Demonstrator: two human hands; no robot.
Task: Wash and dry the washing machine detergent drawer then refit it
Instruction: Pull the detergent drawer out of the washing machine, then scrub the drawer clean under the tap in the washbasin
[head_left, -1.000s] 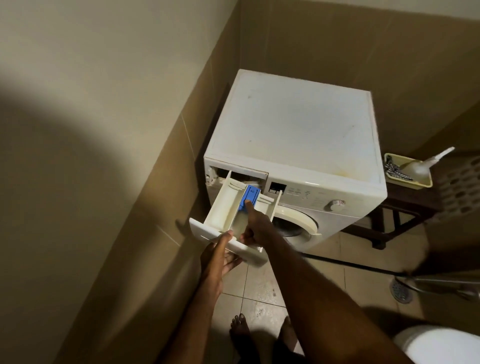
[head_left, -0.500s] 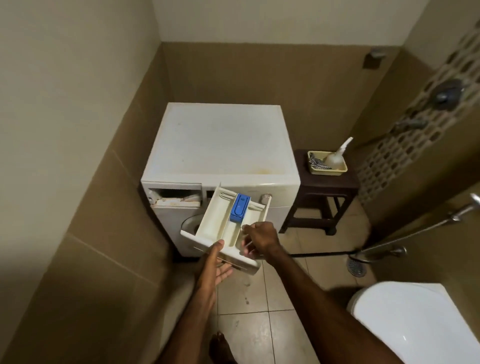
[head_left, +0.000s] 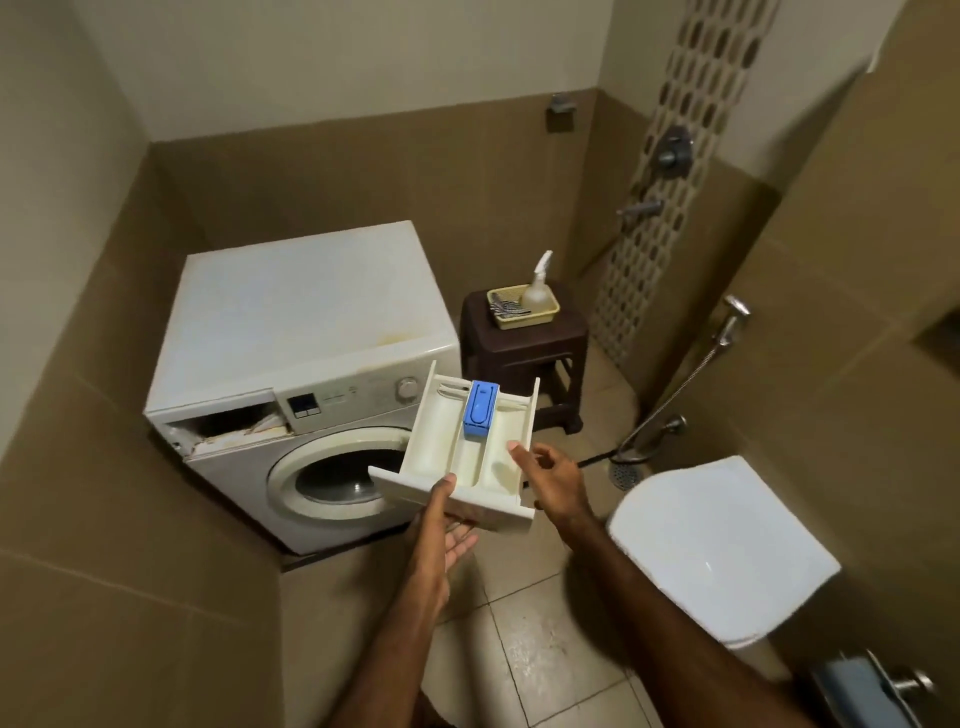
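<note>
Pinched at its front panel by the left hand (head_left: 441, 525), the white plastic detergent drawer (head_left: 467, 457) hangs beside the white washing machine (head_left: 291, 332); right hand (head_left: 553, 480) spread alongside should grip too, keeping it level.

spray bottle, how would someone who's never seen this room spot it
Right of the washing machine stands a dark brown stool. On it sits a yellow basket, and the spray bottle stands inside, clear with a white nozzle, beside a striped cloth.
</note>
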